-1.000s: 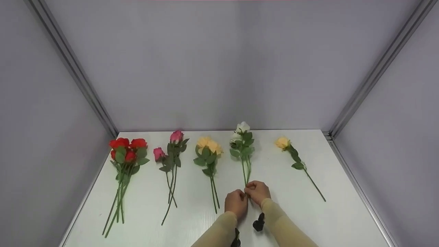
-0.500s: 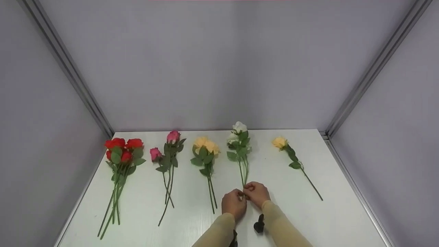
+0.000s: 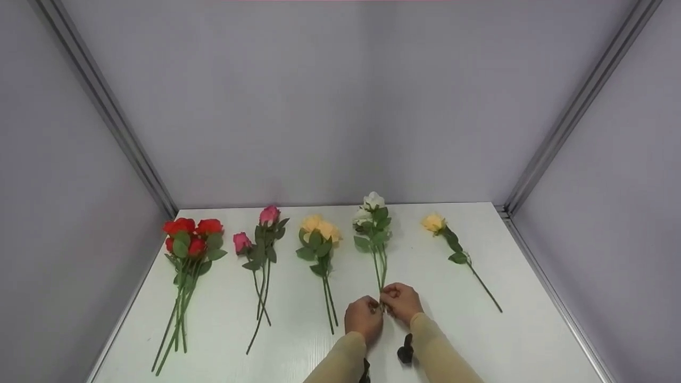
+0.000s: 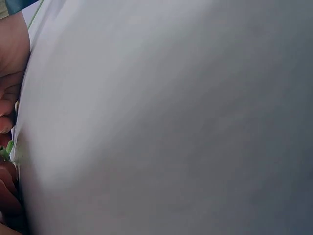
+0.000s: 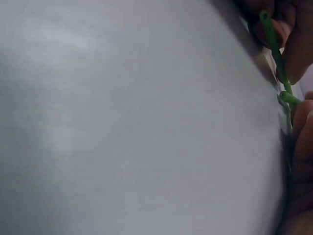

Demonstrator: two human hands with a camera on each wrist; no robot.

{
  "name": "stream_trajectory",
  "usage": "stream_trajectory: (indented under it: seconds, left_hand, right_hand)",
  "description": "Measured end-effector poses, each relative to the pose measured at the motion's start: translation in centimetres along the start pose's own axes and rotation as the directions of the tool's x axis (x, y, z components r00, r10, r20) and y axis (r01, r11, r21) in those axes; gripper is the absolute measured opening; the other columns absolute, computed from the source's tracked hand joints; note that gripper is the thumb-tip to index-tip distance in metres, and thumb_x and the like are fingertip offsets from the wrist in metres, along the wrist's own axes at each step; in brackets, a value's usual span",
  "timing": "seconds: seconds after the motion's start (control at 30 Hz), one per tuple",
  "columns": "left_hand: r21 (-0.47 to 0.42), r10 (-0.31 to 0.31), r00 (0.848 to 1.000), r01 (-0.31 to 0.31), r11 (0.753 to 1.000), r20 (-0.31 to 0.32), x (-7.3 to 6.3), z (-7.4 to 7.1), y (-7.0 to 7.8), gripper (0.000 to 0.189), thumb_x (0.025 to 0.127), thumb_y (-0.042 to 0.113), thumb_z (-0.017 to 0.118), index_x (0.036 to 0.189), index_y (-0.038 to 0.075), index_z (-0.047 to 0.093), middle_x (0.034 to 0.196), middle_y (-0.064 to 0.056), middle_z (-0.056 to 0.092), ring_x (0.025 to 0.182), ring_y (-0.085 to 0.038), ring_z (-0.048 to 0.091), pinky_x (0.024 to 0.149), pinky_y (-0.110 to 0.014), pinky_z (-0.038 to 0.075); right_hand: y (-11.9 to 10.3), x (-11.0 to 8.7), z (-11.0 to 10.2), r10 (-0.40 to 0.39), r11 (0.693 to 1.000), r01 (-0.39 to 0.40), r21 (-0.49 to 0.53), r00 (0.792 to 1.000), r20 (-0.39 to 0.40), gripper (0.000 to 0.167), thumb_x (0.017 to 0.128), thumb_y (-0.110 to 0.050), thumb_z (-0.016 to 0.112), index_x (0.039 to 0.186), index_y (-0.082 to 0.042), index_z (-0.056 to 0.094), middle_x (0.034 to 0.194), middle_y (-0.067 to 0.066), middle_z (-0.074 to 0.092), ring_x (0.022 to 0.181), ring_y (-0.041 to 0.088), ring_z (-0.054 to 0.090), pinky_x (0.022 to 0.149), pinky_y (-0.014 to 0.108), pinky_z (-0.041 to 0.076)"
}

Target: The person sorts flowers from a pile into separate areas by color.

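White roses [image 3: 374, 201] with green leaves lie at the middle of the table, heads toward the back wall. My right hand [image 3: 401, 302] pinches their lower stems between thumb and fingers. Close beside it on the left, my left hand [image 3: 364, 319] has its fingers curled at the stem ends. In the right wrist view two green stem ends [image 5: 276, 54] poke out between the fingers of both hands. The left wrist view catches cut stem ends [image 4: 9, 148] at its left edge, between the fingertips.
Left of the hands lie peach roses [image 3: 321, 230], pink roses [image 3: 270, 215] and a bunch of red roses [image 3: 181, 227]. A single yellow rose [image 3: 434, 223] lies to the right, stem slanting toward the front. Grey panels [image 3: 340, 106] enclose the white table [image 3: 223, 319].
The head view has shifted slightly. Both hands stay together at the lower stems of the white roses, with only small finger movements; the other flowers lie as before.
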State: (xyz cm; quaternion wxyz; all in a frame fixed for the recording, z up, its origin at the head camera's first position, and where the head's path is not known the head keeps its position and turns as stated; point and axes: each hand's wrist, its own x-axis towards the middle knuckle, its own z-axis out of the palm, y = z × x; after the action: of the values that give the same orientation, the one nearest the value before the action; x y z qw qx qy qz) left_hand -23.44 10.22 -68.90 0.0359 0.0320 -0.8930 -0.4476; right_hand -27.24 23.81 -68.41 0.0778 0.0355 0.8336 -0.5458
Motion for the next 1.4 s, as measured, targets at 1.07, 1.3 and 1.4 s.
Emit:
stream_trajectory:
  seconds: [1.07,1.3,1.4]
  left_hand:
    - [-0.163,0.020,0.983,0.010,0.987,0.185,-0.4,-6.1,0.8,0.010,0.090,0.020,0.064,0.090,0.011,0.067,0.073,0.005,0.057,0.065,-0.009,0.052,0.061,-0.028,0.044]
    - [0.012,0.127,0.992,-0.128,0.992,0.027,-1.5,-11.7,-1.3,0.011,0.092,0.021,0.063,0.093,0.012,0.068,0.068,0.008,0.054,0.058,-0.007,0.050,0.056,-0.027,0.043]
    - [0.003,0.120,0.993,-0.120,0.993,-0.024,-1.8,-13.7,-2.7,0.009,0.092,0.019,0.063,0.094,0.012,0.068,0.069,0.007,0.056,0.057,-0.008,0.050,0.055,-0.028,0.043]
  right_hand:
    - [0.9,-0.5,-8.8,0.047,0.989,-0.026,0.146,0.989,-0.142,0.029,0.095,-0.017,0.062,0.116,0.002,0.061,0.094,0.013,0.063,0.077,0.022,0.061,0.063,0.026,0.049]
    - [3.7,-2.3,-17.8,-0.058,0.961,-0.066,-0.269,0.901,-0.430,0.031,0.096,-0.029,0.059,0.113,-0.003,0.064,0.101,0.012,0.064,0.090,0.023,0.058,0.072,0.028,0.046]
    - [5.0,-3.3,-19.9,-0.045,0.929,-0.122,-0.350,0.900,-0.433,0.039,0.095,-0.033,0.058,0.117,-0.001,0.061,0.105,0.017,0.062,0.094,0.030,0.058,0.076,0.039,0.045]
